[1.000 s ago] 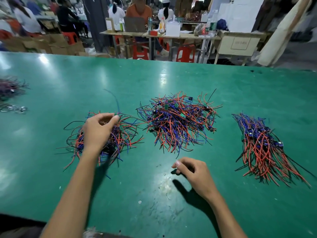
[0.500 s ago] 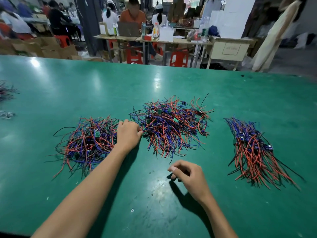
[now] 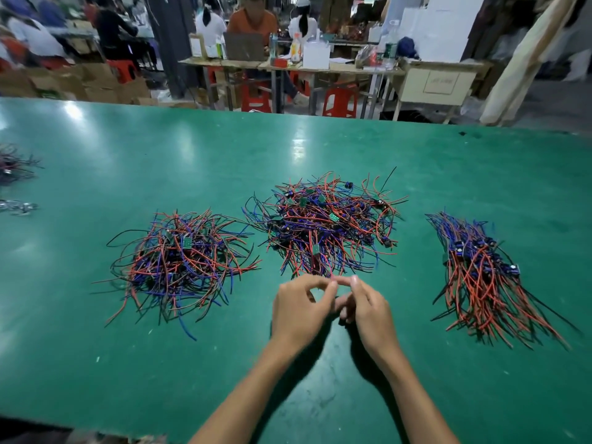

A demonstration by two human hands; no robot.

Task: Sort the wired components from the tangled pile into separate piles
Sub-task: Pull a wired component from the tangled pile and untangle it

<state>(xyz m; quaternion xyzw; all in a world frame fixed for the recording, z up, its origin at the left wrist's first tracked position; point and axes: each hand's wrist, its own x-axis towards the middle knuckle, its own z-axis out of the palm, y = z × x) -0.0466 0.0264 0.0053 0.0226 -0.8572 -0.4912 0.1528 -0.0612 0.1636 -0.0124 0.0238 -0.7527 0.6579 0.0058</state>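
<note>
Both hands meet low in the middle of the frame, just below the centre heap. Left hand [image 3: 299, 310] has thumb and forefinger pinched on a thin red wire end [image 3: 331, 277] that trails out of the heap's near edge. Right hand [image 3: 368, 310] has its fingers curled, with its fingertips [image 3: 354, 280] right up against the same spot, so it looks like it's pinching that wire too, but it's blurry so I can't really tell.

Biggest thing here is the glossy green worktable [image 3: 128, 347], which fills most of the picture. On it, dead centre, sits the big tangled pile of red, blue and black wires with little green circuit boards [image 3: 323, 225]. Left of centre there's a looser messy pile of the same red, blue and black wires [image 3: 179, 264], well apart from the hands. Over on the right is a tidier bundle of red and blue wires lying roughly parallel [image 3: 480, 270], with small blue parts at its upper end.

At the far left edge there's a small dark clump of wires [image 3: 14, 165], with a few shiny metal bits [image 3: 19, 207] just below it.
</note>
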